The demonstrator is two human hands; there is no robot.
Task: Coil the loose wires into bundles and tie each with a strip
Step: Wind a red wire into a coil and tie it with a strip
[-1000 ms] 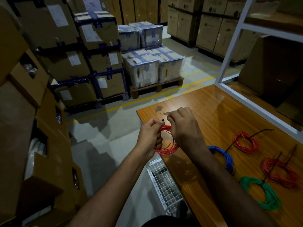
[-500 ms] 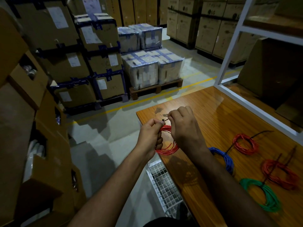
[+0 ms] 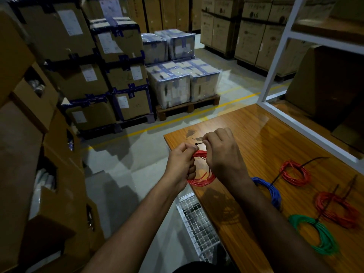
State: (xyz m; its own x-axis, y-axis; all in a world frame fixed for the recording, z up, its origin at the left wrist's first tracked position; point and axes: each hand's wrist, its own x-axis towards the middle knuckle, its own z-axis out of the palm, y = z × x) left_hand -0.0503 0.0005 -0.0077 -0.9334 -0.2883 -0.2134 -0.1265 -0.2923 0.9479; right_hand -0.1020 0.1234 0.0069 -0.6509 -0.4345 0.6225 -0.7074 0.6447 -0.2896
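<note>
Big stacks of brown boxes (image 3: 74, 62) stand all around the room, and some wrapped boxes sit on a wooden pallet (image 3: 187, 107). The boxes are shut, so I cannot see what is inside them. A wire basket (image 3: 197, 219) hangs low by the counter (image 3: 266, 134); what is in it is too dark to tell. On the counter lie four done bundles, well apart from the hands: a blue one (image 3: 271, 192), a green one (image 3: 319, 235), and two red ones (image 3: 295, 172), (image 3: 338, 209), with dark strips sticking out of the red and green ones. At the near corner, the person holds a red wire coil (image 3: 201, 174) up between both hands. The left hand (image 3: 182, 164) has its fingers curled tight round the coil's left side. The right hand (image 3: 222, 154) pinches a thin black strip (image 3: 199, 143) just above the coil. The strip lies sideways, pointing from the right fingers toward the left thumb. Its little head sits right by the left hand, so I think that hand is nearer to catch it and the tail must go through there next.
</note>
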